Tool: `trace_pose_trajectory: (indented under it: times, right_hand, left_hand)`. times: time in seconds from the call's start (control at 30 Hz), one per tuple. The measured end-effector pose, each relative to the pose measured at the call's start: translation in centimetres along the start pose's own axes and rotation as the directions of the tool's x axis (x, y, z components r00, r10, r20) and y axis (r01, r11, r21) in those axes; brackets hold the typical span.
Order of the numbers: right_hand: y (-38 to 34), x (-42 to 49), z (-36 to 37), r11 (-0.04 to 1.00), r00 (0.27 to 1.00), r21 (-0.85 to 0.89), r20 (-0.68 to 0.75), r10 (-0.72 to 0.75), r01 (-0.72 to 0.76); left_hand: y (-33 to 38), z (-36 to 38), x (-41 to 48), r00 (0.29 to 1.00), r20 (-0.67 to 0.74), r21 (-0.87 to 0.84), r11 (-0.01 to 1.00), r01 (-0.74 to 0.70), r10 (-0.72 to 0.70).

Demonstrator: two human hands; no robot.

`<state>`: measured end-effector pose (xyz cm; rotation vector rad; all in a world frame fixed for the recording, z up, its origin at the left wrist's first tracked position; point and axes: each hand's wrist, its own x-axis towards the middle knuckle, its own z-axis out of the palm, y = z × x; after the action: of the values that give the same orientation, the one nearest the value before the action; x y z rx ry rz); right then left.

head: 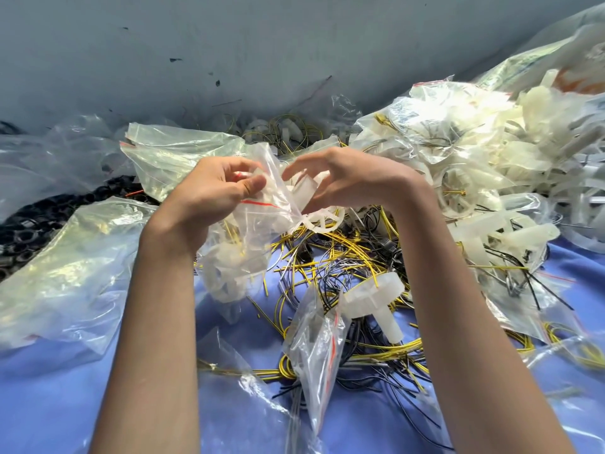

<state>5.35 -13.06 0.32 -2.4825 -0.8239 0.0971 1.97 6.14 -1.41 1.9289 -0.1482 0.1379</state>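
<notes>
A blue cloth (65,404) covers the work surface, with a grey wall (229,44) behind it. In the head view, the left hand (212,194) pinches the mouth of a small clear zip bag (248,231), which hangs above the cloth at centre and holds white pieces and yellow wire. The right hand (347,181), its fingers curled, holds a white plastic part (306,188) at the bag's opening. Loose yellow and black wires (343,257) lie beneath the hands. Filled bags (474,158) are heaped at far right, crumpled bags (82,273) lie at left, and black rings (32,224) sit beyond those.
</notes>
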Motion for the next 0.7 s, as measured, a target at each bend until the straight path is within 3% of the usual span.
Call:
trace_pose_trajectory:
  times: [0.27,0.4,0.53,0.7]
  right_hand:
    - [0.5,-0.4,-0.7,0.999,0.993,-0.009,-0.117,0.033,-0.034]
    - [0.9,-1.4,-1.9,0.997,0.951,0.042,-0.301,0.07,-0.06]
    - [-0.3,-1.6,-3.0,0.977,0.854,0.204,-0.516,0.062,0.053]
    - [-2.4,-2.2,-3.3,0.946,0.842,0.291,-0.539,0.038,0.144]
  left_hand:
    - [0.1,-0.6,-0.2,1.0,-0.01,0.043,0.999,-0.001,0.002]
    - [0.3,-0.6,0.0,0.999,-0.032,0.18,0.983,-0.034,0.04]
    - [1.0,-0.1,0.2,0.995,-0.043,0.3,0.951,-0.076,0.093]
    - [1.5,0.3,0.1,0.995,0.011,0.392,0.915,-0.098,0.101]
